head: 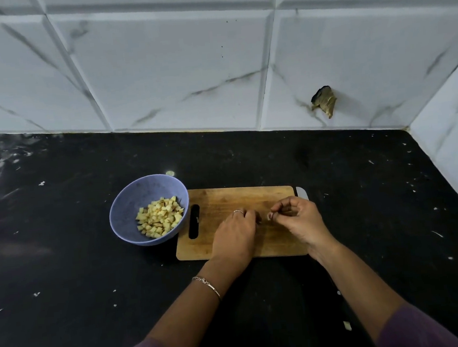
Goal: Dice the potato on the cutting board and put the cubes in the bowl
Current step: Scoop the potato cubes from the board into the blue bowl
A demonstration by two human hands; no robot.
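A blue-purple bowl (141, 192) stands on the black counter just left of the wooden cutting board (224, 201). Several pale yellow potato cubes (161, 216) lie in it. No potato shows on the bare wood. My left hand (236, 236) rests knuckles-up on the middle of the board, fingers curled under. My right hand (299, 219) hovers over the board's right part, with thumb and fingertips pinched together close to the left fingertips. Whether a tiny scrap sits in that pinch I cannot tell. The knife (302, 193) lies along the board's right edge, mostly hidden under my right arm.
The black stone counter (63, 257) is speckled with white flecks and runs back to a white tiled wall (174, 67). A second tiled wall closes the right corner. A broken hole (324, 101) marks the back wall. A small pale scrap (347, 325) lies by the knife handle.
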